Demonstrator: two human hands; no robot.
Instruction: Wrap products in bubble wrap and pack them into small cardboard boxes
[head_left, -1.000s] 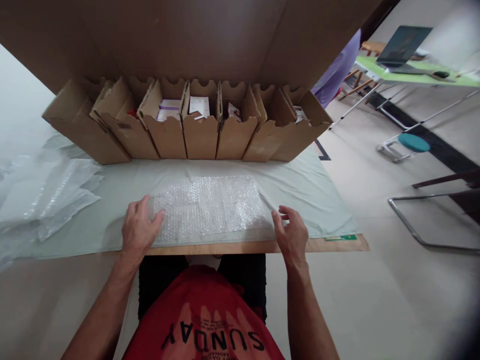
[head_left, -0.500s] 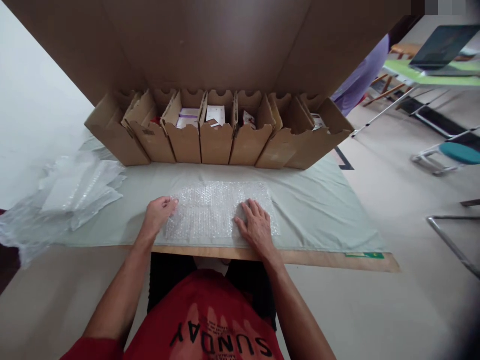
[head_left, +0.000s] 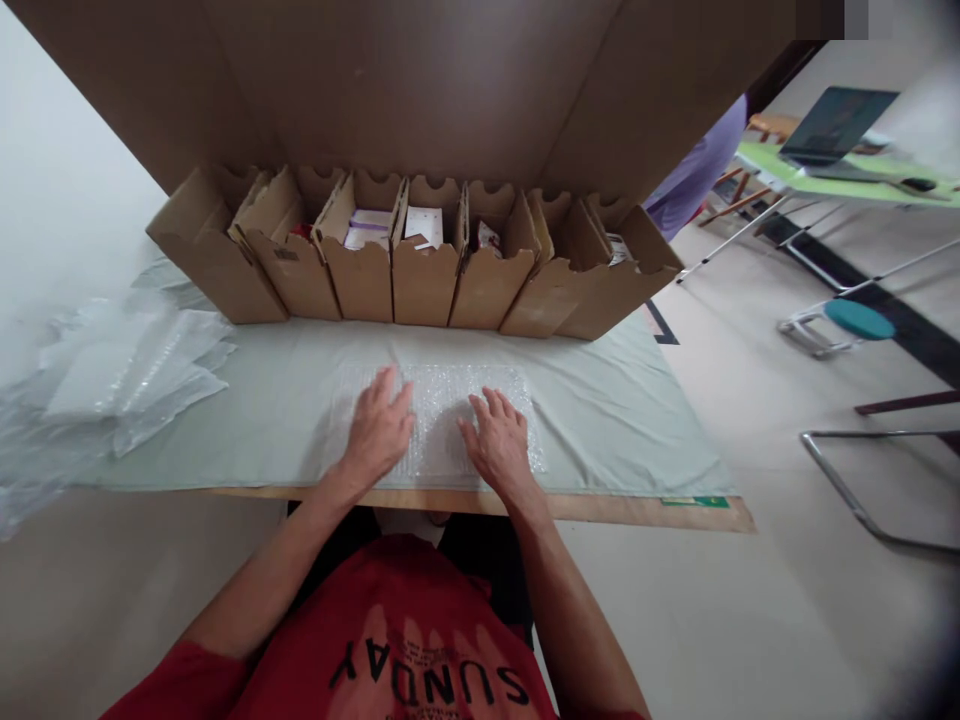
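A sheet of bubble wrap point(head_left: 442, 400) lies flat on a pale green cloth point(head_left: 615, 420) near the table's front edge. My left hand point(head_left: 379, 435) rests palm down on the sheet's left half, fingers stretched out. My right hand point(head_left: 499, 445) lies flat on its right half, fingers spread. Neither hand holds anything. Both hands sit close together, a little apart, near the sheet's middle.
A row of open cardboard bins point(head_left: 405, 265) with small packets stands behind the sheet, under a tall cardboard wall. Loose clear plastic point(head_left: 112, 375) is heaped at the left. To the right are a stool point(head_left: 855, 320), a chair frame point(head_left: 862, 480) and a person's purple sleeve point(head_left: 701, 175).
My hands moved from the bubble wrap's outer edges inward onto it. First the right hand came in and flattened, then the left. Both now lie flat near its middle.
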